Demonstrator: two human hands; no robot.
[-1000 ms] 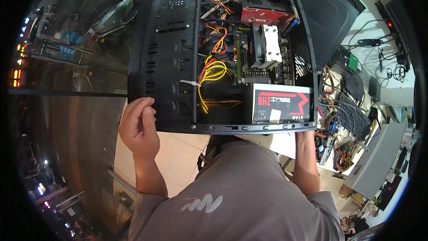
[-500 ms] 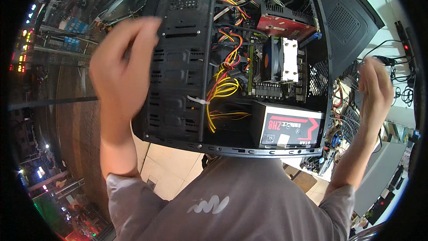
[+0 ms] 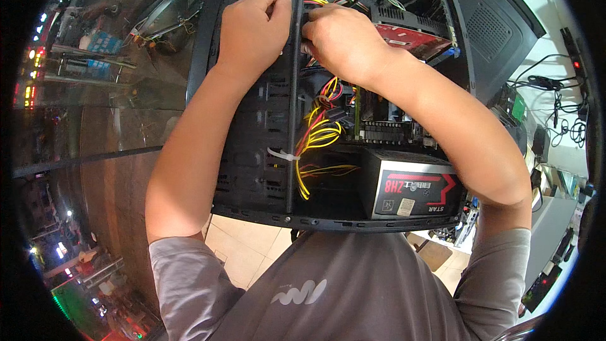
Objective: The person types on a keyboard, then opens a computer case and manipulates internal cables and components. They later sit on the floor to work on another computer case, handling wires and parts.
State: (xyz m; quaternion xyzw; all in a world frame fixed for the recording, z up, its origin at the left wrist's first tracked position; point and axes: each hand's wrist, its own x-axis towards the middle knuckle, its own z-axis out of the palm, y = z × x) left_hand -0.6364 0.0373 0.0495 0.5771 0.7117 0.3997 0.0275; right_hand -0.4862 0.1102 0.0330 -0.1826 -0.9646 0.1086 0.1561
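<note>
An open black computer case lies in front of me with its inside showing. My left hand rests over the far part of the black drive cage, its fingers curled closed; what they hold, if anything, is hidden. Just across the long metal rail, my right hand bends down among the wires beside the rail. Its fingers are pressed together around something I cannot make out. Near it sits a red graphics card. Yellow and red power cables hang along the rail, bound with a white cable tie.
A boxy power supply fills the case's near right corner. Behind the case leans a dark side panel. At left is a glass surface with a small device beyond it. Black cables tangle at the right.
Both hands came in from the sides to the far middle of the case: the left moved right, the right moved left and farther in. My right forearm now covers the white-topped cooler.
</note>
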